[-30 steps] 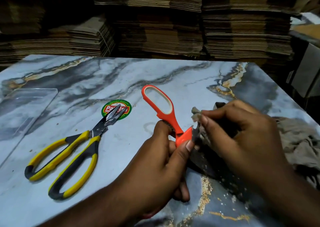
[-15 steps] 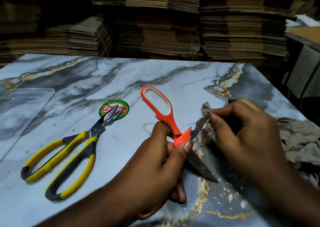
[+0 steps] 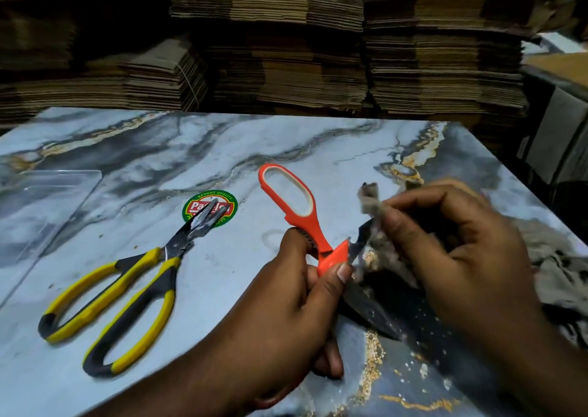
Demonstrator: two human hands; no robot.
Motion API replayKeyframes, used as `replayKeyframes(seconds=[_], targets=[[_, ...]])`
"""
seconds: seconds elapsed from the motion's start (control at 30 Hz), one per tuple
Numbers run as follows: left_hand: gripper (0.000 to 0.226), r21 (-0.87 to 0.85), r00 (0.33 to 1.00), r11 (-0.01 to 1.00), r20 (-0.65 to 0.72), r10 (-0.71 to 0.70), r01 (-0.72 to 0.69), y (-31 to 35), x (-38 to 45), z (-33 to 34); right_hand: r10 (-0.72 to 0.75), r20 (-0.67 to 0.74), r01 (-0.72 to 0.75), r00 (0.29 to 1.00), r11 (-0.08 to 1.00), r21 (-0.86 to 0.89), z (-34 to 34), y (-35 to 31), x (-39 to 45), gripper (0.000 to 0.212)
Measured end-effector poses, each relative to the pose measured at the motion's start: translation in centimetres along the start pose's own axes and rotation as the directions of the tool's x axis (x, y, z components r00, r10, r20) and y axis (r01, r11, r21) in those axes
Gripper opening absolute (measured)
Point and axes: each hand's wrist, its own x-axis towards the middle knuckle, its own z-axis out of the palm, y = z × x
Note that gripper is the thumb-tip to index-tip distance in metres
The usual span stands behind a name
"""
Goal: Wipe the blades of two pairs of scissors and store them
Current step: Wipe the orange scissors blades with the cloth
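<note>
My left hand grips the orange scissors at the pivot, with the blades spread apart. One orange loop points away from me; the other is hidden under my palm. My right hand pinches a grey-brown cloth round the upper blade. The lower blade points right, just above the table. The yellow and black scissors lie untouched on the marble table, left of my hands, with their tips on a round green and red sticker.
A clear plastic tray lies at the table's left edge. The rest of the cloth is bunched at the right edge. Stacks of flattened cardboard rise behind the table.
My right hand has slid the cloth outward along the upper blade and back towards the pivot. The lower blade has come into view. The yellow scissors stay where they were.
</note>
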Motion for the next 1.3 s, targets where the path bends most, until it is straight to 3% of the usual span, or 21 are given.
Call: replayKeyframes(seconds=[0.07, 0.13, 0.2, 0.3, 0.5, 0.63, 0.77, 0.87, 1.0, 1.17, 1.3], targets=[[0.008, -0.017, 1.0, 1.0, 0.011, 0.002, -0.001, -0.1, 0.0, -0.1, -0.037, 0.01, 0.038, 0.999, 0.998, -0.056, 1.0, 0.0, -0.3, 0.009], [0.01, -0.033, 1.0, 0.999, 0.005, 0.004, -0.003, -0.1, 0.0, -0.2, -0.188, 0.061, 0.197, 0.98, 0.947, -0.255, 1.3, 0.3, -0.4, 0.003], [0.009, -0.049, 1.0, 0.999, -0.001, 0.001, -0.001, -0.2, 0.1, -0.1, -0.228, 0.134, 0.259, 0.964, 0.912, -0.317, 1.0, 0.5, -0.7, 0.015], [0.009, -0.076, 1.0, 0.997, 0.006, -0.004, 0.005, -0.2, 0.2, -0.1, -0.17, 0.165, 0.209, 0.972, 0.944, -0.255, 0.5, 0.5, -1.4, 0.028], [0.008, -0.055, 1.0, 0.998, 0.03, 0.006, -0.004, -0.4, 0.1, -0.3, -0.107, 0.038, 0.114, 0.993, 0.96, -0.255, 0.2, 1.2, -0.4, 0.013], [0.007, -0.035, 0.999, 0.999, 0.047, 0.014, -0.013, -0.4, -0.1, -0.5, -0.181, 0.078, 0.194, 0.98, 0.956, -0.219, 0.8, 1.1, -1.3, 0.007], [0.008, 0.01, 0.999, 1.0, 0.052, 0.003, -0.004, -0.2, -0.2, -0.5, -0.017, -0.019, 0.014, 1.0, 0.989, -0.148, 0.3, 2.1, -0.1, 0.008], [0.008, 0.03, 0.999, 1.0, 0.039, 0.001, -0.003, 0.0, -0.2, -0.3, -0.034, -0.045, 0.025, 0.998, 0.984, -0.175, 0.1, 1.6, -0.4, 0.009], [0.008, 0.025, 1.0, 1.0, 0.023, -0.008, 0.007, 0.0, -0.1, -0.2, 0.015, -0.227, -0.051, 0.974, 0.987, -0.152, -1.8, 2.2, 1.0, 0.008], [0.009, 0.011, 1.0, 1.0, 0.023, 0.003, -0.004, -0.1, -0.1, -0.3, -0.13, 0.035, 0.133, 0.991, 0.987, -0.088, 1.6, -0.3, -1.5, 0.003], [0.008, -0.007, 1.0, 1.0, 0.022, 0.002, -0.002, -0.4, 0.2, -0.4, -0.003, 0.058, 0.004, 0.998, 1.0, -0.02, 2.2, 1.0, -0.6, 0.003]])
